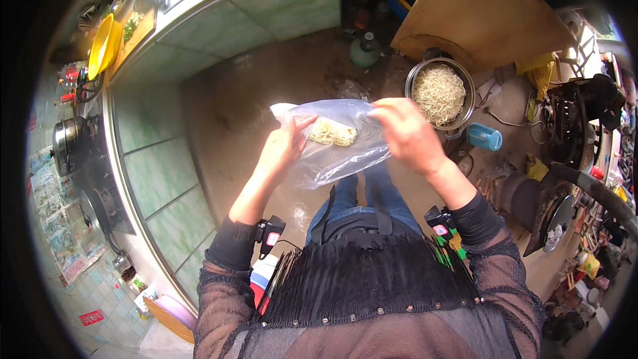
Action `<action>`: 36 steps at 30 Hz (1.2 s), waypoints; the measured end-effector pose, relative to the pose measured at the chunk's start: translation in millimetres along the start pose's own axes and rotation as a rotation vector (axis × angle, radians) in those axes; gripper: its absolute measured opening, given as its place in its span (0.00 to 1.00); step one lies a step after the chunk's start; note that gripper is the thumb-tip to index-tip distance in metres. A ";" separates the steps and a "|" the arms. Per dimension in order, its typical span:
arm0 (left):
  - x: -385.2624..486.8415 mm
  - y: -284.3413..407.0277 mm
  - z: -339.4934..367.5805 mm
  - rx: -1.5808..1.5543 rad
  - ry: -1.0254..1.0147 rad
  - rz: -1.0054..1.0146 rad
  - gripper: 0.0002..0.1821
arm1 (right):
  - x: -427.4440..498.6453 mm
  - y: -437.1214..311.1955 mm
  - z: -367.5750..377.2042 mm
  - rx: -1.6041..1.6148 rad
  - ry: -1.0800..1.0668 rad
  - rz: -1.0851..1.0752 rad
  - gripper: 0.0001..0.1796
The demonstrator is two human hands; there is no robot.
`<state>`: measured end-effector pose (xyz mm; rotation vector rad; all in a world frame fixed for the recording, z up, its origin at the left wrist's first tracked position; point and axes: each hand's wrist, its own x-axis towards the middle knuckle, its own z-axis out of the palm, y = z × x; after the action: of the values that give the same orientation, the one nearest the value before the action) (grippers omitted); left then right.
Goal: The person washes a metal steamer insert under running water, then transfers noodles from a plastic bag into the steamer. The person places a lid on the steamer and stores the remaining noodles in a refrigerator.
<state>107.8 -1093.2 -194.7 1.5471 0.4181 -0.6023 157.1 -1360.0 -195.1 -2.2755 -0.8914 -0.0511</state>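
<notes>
A clear plastic bag (344, 164) with a clump of pale noodles (333, 132) in it hangs between my hands in front of my legs. My left hand (289, 147) grips the bag's left side, thumb and fingers beside the noodles. At the upper right of the bag, my right hand (408, 132) pinches its edge; the fingers are slightly blurred. Just beyond the right hand stands a round metal pot (409, 80) heaped with pale noodles (439, 93). Whether the noodles in the bag touch my left fingers I cannot tell.
A light blue plastic container (484, 136) lies beside the pot. Behind it leans a large wooden board (478, 10). Green-tiled cabinets (159, 174) line the left, with a yellow basin (103, 47) and a cutting board (134, 42) with chopped greens on the counter. A stove (538, 209) stands right.
</notes>
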 end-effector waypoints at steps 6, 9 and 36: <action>-21.8 38.3 11.4 0.033 -0.025 0.050 0.31 | 64.1 -33.5 118.9 0.236 -0.685 0.254 0.17; -37.3 46.0 14.5 -0.102 -0.069 0.040 0.32 | 64.6 -15.5 157.5 0.477 -0.451 0.282 0.19; -34.6 20.3 33.4 -0.193 -0.008 -0.033 0.35 | -7.2 1.0 100.5 1.628 -0.572 0.811 0.09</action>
<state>88.6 -1124.5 -157.6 1.3553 0.4825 -0.5768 132.1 -1303.3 -274.6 -0.8646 0.0171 1.2328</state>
